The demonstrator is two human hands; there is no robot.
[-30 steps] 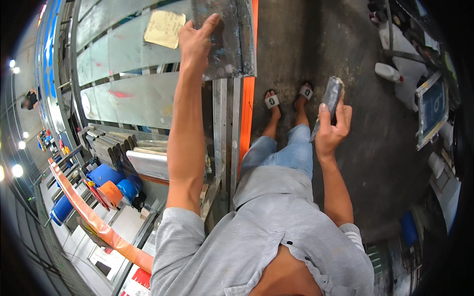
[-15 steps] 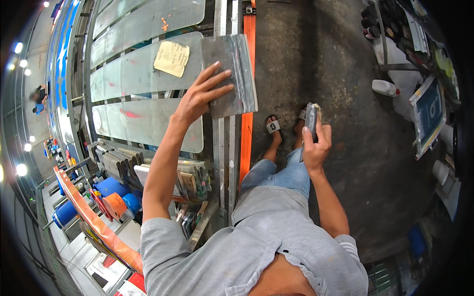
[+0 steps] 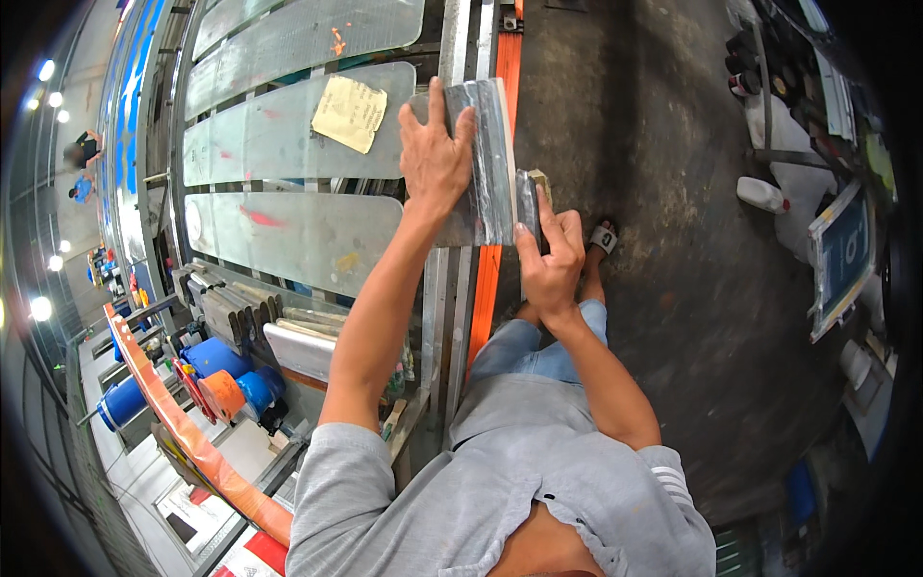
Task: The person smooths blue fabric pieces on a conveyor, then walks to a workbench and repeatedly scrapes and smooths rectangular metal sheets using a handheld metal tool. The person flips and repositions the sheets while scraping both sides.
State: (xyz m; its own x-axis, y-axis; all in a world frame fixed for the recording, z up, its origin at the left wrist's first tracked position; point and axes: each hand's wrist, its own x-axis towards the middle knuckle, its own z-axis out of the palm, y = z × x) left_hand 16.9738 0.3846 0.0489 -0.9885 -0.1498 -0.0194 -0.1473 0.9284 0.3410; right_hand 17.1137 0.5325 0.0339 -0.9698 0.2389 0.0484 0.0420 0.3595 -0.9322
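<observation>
My left hand [image 3: 435, 159] lies flat on a grey rectangular board [image 3: 492, 144], fingers spread, pressing down on its left part. The board sits at the right edge of the metal-framed table and sticks out past its rail; its right edge is pale. My right hand [image 3: 555, 269] is closed around a narrow dark grey block [image 3: 527, 197] with a yellowish end. The block is held upright close against the board's right edge; whether they touch I cannot tell. A creased yellow paper [image 3: 351, 113] rests on a translucent panel to the left of the board.
Long translucent panels [image 3: 298, 240] span the table frame. An orange strip [image 3: 486, 288] runs along its right side. Flat-bladed tools [image 3: 226, 308] stand in a rack nearer me, beside blue tubs [image 3: 216, 358]. On the right are a white jug [image 3: 762, 195] and a framed screen [image 3: 843, 255]. Two people [image 3: 85, 154] are far left.
My right hand has brought the block up and left, from over the floor to the board's right edge. My left hand has turned and shifted right on the board, which moved slightly right in view.
</observation>
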